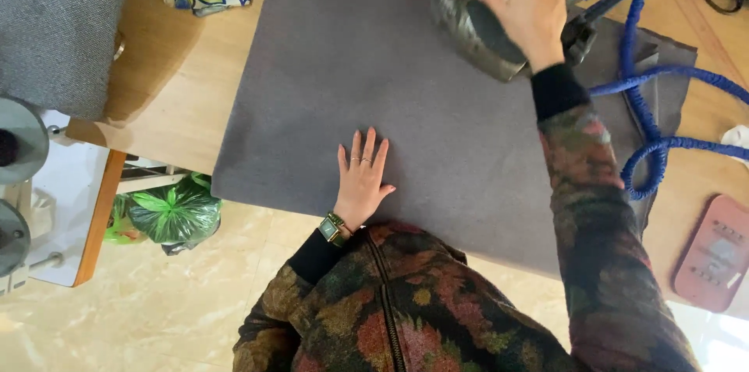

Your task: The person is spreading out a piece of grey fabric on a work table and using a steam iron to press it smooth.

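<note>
Right hand [530, 17] grip closed on metal iron [476, 32]; left hand [361, 181] flat, fingers spread, on matte grey felt cloth [351, 67] over wooden bench [172, 83].

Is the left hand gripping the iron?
No, the left hand lies flat on the grey cloth; the right hand grips the iron.

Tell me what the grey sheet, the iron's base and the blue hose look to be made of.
Grey sheet: seems a thick felt or wool-like cloth, matte and lightly fuzzy, no sheen.
Iron under the right hand: base looks like dull, worn metal with greyish glints.
Blue hose: apparently a braided or ribbed fabric sleeve, judging by its rough, coiling surface.
The left hand lies flat on the sheet.
</note>
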